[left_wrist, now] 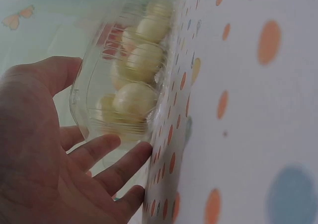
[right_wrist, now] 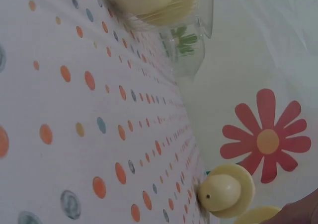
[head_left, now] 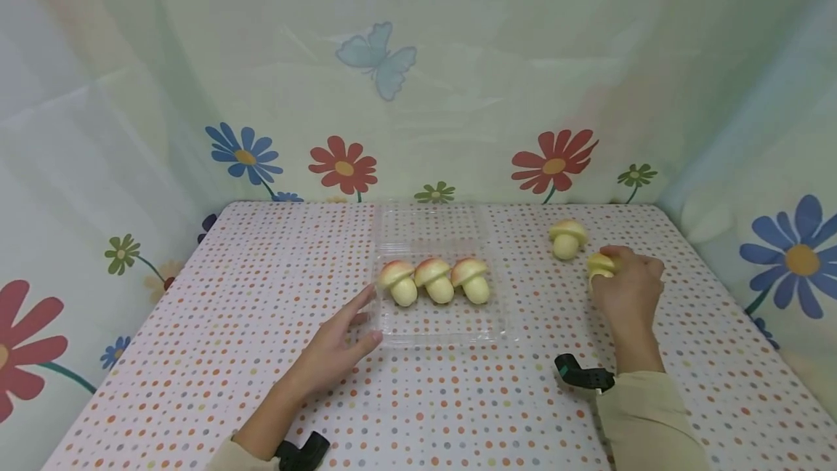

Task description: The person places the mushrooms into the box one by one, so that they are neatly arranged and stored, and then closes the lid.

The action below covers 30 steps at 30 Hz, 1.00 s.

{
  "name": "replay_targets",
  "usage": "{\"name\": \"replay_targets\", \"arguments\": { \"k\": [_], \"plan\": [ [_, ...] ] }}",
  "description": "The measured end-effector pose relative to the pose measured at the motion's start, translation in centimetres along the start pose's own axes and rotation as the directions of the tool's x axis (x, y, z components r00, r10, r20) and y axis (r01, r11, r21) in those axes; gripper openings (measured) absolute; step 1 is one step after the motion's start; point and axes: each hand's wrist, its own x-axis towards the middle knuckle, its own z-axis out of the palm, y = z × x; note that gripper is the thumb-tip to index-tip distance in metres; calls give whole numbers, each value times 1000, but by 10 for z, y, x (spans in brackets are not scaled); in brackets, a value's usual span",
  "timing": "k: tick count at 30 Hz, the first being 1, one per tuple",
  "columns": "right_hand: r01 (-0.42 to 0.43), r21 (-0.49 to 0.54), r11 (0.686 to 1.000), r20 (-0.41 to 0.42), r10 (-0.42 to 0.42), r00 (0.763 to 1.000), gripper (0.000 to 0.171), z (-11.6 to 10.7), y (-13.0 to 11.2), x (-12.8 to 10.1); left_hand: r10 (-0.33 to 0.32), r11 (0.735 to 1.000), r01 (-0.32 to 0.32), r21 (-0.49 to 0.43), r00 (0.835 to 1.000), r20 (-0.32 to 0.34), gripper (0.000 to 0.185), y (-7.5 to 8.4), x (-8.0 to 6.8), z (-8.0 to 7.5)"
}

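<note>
R hand [head_left: 629, 288] pinches mushroom piece [head_left: 600, 263] — in-grip, prob. light, bit squishy; best held round cap, gently. L hand [head_left: 335, 349], fingers spread, at clear tray [head_left: 445, 327] well left of pinch — prob. bendy.

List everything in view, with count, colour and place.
Mushroom-shaped pieces: three, cream with reddish-tinged caps, in a row in the container
Loose mushroom piece: one, cream and yellow, on the table right of the container
Held mushroom piece: one, yellow, in the right hand
Container: one, clear, mid-table, lid open at the far side
Table: one, white with coloured dots, beneath everything
Backdrop: panel count unclear, pale with flower print, behind and beside the table
Wrist devices: two, black, one per wrist
Sleeves: two, beige, on the forearms
Hands: two, bare; left at the container's left edge, right gripping the held piece
</note>
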Motion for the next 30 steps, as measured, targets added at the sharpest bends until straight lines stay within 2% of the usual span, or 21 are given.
{"name": "replay_targets", "arguments": {
  "k": [4, 9, 15, 22, 30],
  "plan": [
    [43, 19, 999, -23, -43, 999, 54, -2, -7, -1, 23, 1000, -23, 3, 1000, 2, 77, -1, 1, 0],
    [93, 30, 995, -28, -92, 995, 52, -4, -14, -3, 11, 1000, -11, -11, 1000, 11, 76, 0, 3, 1],
    [126, 41, 991, -10, -126, 992, 52, -5, -20, -6, -24, 999, 24, -30, 1000, 13, 77, 0, 2, 0],
    [147, 80, 986, 41, -150, 988, 53, -7, -29, -11, -11, 1000, 11, 8, 1000, -7, 76, 1, 1, 0],
    [186, 91, 978, 58, -192, 980, 52, -11, -44, -22, -14, 1000, 14, -3, 1000, -3, 77, 0, 1, 0]
  ]
}}
